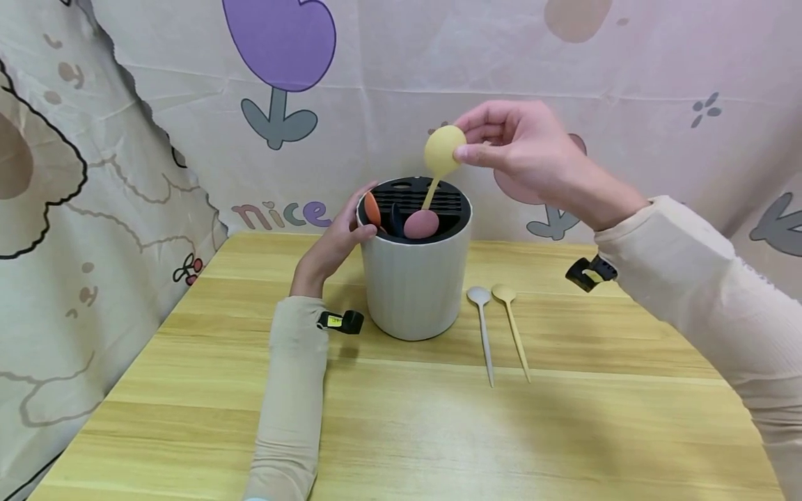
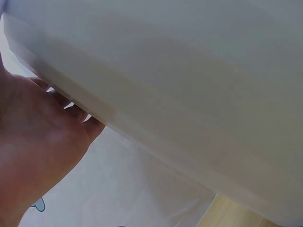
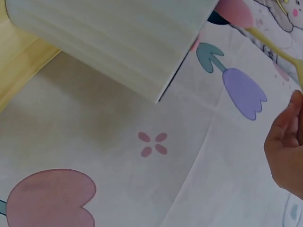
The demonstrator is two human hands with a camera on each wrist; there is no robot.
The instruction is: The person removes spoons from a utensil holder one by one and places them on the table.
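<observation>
A ribbed white utensil holder (image 1: 413,285) with a black slotted top stands on the table. My left hand (image 1: 338,240) holds its left side near the rim, the thumb at the front and the fingers reaching behind. Above the holder, my right hand (image 1: 523,142) pinches a yellow spoon (image 1: 443,147) by its bowl, handle pointing down into the top; the handle's tip is hidden behind a pink spoon (image 1: 421,225). That pink spoon, an orange spoon (image 1: 372,209) and a dark blue spoon (image 1: 396,220) sit in the front opening, bowls up.
To the holder's right, a pale grey spoon (image 1: 481,306) and another yellow spoon (image 1: 510,313) lie side by side on the wooden table (image 1: 401,431). A printed cloth (image 1: 388,56) hangs behind the table and along its left side.
</observation>
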